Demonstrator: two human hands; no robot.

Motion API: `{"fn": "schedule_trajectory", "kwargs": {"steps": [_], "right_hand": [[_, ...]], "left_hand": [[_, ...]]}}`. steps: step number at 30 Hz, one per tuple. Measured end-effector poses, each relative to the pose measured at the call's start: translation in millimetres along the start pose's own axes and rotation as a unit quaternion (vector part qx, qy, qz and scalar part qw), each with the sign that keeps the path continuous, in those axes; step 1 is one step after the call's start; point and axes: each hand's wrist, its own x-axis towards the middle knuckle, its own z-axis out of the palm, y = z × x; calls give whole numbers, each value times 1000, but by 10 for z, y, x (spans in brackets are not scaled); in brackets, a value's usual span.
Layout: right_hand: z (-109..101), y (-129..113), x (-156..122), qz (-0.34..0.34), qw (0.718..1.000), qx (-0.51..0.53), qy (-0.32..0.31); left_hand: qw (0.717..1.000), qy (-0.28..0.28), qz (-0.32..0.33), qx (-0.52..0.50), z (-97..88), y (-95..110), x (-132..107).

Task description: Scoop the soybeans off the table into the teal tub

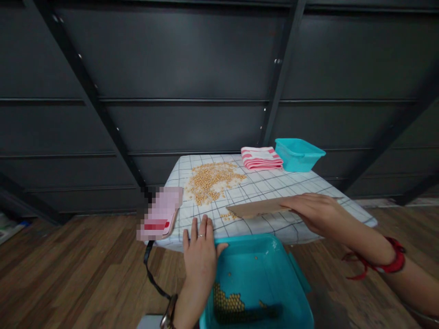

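Observation:
My right hand grips a flat piece of brown cardboard from above, its lower edge close to the tabletop. Past the cardboard's left end lie a few yellow beans, which look like soybeans. My left hand rests with fingers stretched out at the table's near edge, thumb by the rim of a teal plastic container. That container stands against the near edge, with beans gathered in its near left part. Farther back, a spread pile of beans mixed with white grains covers the table's left side.
A checked cloth covers the table. At the back right are a folded pink-and-white towel and a second teal container. A pink phone-like object, partly blurred, lies at the left edge with a black strap. Dark panels rise behind.

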Motion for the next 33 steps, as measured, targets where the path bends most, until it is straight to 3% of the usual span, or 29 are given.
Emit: {"fn": "schedule_trajectory", "kwargs": {"steps": [10,17,26,33], "right_hand": [[-132,-24,-240,-1,1000,-4,-5],[-115,-1,-186,33,998,-47,-32],[-191,10,-263,20,998,-45,-29],[-187,-33,-105,2,999,2,-36]], "left_hand": [[1000,-4,1,-11,21,-8,-3],[1000,-5,-1,-7,29,2,-3],[1000,-9,4,-8,19,2,-3],[1000,-10,3,12,7,13,-3]]}}
